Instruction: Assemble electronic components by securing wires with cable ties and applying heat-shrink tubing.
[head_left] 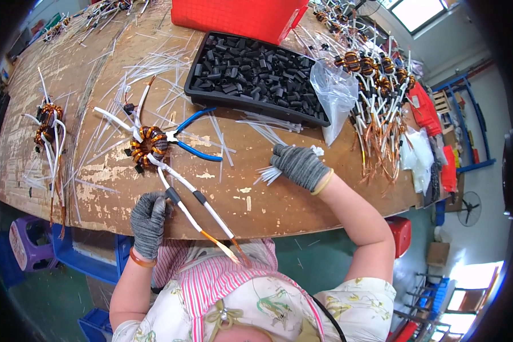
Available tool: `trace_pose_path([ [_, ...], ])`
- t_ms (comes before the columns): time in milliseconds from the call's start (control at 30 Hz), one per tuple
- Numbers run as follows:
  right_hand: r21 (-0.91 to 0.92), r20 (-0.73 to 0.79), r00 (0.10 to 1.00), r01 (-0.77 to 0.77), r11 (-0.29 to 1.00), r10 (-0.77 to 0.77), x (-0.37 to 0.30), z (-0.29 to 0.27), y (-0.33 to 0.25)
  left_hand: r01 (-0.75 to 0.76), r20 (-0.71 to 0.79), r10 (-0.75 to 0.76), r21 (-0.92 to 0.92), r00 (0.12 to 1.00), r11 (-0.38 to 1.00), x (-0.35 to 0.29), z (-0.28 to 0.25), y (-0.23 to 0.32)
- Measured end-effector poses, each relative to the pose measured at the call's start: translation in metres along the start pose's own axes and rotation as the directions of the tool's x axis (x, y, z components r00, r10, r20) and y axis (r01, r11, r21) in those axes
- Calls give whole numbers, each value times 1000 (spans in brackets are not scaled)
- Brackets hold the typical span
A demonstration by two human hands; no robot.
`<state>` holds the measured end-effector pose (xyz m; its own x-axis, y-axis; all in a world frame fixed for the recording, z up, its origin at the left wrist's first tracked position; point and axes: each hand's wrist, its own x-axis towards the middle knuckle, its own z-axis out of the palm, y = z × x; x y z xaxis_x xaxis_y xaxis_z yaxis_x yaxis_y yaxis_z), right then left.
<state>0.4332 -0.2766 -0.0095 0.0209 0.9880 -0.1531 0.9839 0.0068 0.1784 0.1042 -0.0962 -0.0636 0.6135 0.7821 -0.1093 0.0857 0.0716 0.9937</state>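
Observation:
A copper-wound toroidal coil (153,142) lies on the bench, left of centre. Its white-sleeved leads (183,181) run toward me past the table edge, with black sleeves on them and bare copper ends. My left hand (149,222), in a grey knit glove, is curled closed beside the nearer black sleeve (172,195); what its fingers hold, if anything, is hidden. Over a small bunch of thin white plastic strips (268,174) rests my gloved right hand (300,166), fingers closed on them. Blue-handled pliers (195,151) lie spread, jaws against the coil.
Behind my right hand stands a black tray (256,109) of short black tube pieces, with a clear plastic bag (333,100) at its corner and a red bin (236,16) beyond. Many coils (376,71) are heaped at right; others (49,122) lie left. Loose strips (154,67) litter the bench.

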Motion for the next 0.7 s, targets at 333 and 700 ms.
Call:
trace_pose_path([
  [333, 150, -51, 994, -86, 985, 94, 11, 11, 12, 3, 1, -3, -23, 1000, 1000, -1, 1, 2],
  [700, 878, -257, 681, -131, 459, 686, 0, 5, -27, 34, -18, -35, -68, 999, 997, -5, -4, 4],
])
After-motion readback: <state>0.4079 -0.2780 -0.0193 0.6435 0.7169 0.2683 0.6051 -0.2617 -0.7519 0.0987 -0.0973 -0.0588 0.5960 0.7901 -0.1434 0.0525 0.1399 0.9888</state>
